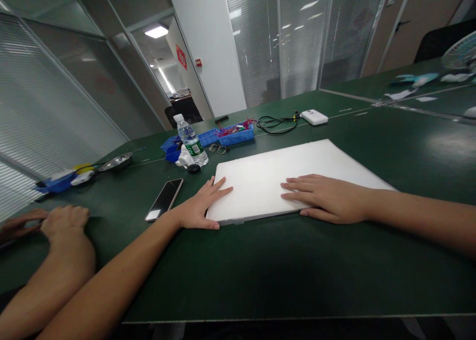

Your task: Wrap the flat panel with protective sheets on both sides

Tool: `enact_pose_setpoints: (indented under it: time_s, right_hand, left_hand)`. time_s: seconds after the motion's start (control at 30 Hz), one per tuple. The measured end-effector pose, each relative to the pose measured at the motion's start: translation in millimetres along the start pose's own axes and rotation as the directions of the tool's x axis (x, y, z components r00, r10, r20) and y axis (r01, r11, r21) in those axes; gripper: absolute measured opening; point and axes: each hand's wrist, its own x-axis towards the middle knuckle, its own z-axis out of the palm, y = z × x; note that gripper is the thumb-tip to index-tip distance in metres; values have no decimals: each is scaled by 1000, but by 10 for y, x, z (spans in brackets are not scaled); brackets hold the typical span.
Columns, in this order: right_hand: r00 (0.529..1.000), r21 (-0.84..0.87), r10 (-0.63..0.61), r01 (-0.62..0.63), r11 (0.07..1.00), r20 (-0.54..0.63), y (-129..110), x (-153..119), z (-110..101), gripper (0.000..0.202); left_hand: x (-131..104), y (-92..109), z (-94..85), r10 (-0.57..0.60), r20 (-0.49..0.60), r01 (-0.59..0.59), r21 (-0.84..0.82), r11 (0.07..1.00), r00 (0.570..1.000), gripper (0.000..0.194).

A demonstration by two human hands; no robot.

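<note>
A flat white panel (pixel 267 176) lies on the dark green table (pixel 282 275) in front of me. My left hand (pixel 203 203) rests at its left end with the fingers spread, fingertips on the white surface and the thumb by the near left corner. Farther right, my right hand (pixel 327 198) lies flat over the near edge of the panel, palm down, fingers stretched out to the left. Neither hand is closed around anything. A phone (pixel 164 200) with a dark screen lies just left of my left hand.
Behind the panel's left end stand a water bottle (pixel 192 144), glasses (pixel 219 148) and blue trays (pixel 236 135) with wires. A black cable (pixel 277 125) leads to a white box (pixel 314 117). Another person's hands (pixel 65 221) are at the left, near a blue tray (pixel 57 182).
</note>
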Motion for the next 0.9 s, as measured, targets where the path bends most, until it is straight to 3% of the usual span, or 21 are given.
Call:
enact_pose_setpoints:
  time_s: [0.2, 0.47, 0.7, 0.9]
  right_hand:
    - [999, 65, 30, -31, 997, 16, -10, 7, -36, 60]
    - [997, 64, 55, -59, 996, 60, -19, 27, -50, 60]
    - [997, 65, 47, -51, 997, 62, -11, 27, -64, 61]
    - [997, 98, 57, -61, 993, 48, 28, 14, -70, 57]
  left_hand:
    - [-3, -43, 14, 18, -14, -19, -14, 1000, 1000, 126]
    - [24, 33, 41, 118, -25, -117, 39, 992, 993, 135]
    - [2, 57, -6, 130, -53, -126, 78, 989, 990, 107]
    - [-10, 84, -33, 157, -68, -149, 114, 982, 985, 99]
